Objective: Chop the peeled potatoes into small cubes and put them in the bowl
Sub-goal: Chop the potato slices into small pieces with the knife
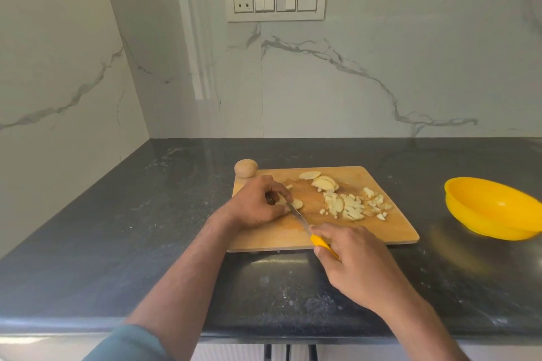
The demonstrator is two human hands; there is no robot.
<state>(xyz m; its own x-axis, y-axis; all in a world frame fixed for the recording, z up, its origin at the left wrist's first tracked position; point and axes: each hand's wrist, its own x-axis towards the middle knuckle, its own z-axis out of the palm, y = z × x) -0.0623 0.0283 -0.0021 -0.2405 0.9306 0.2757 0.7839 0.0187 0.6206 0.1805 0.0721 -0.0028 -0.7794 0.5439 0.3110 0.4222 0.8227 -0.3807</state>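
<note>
On cutting board: left hand pinches potato slice, right hand grips knife (yellow handle).

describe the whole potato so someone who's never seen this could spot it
Find the wooden cutting board on the dark counter. At its far left corner sits a whole potato. It is round, brown and uncut, unlike the pale slices and cubes.

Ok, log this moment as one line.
left hand holds potato piece | right hand grips knife, slicing | cubes on board | bowl empty
</note>
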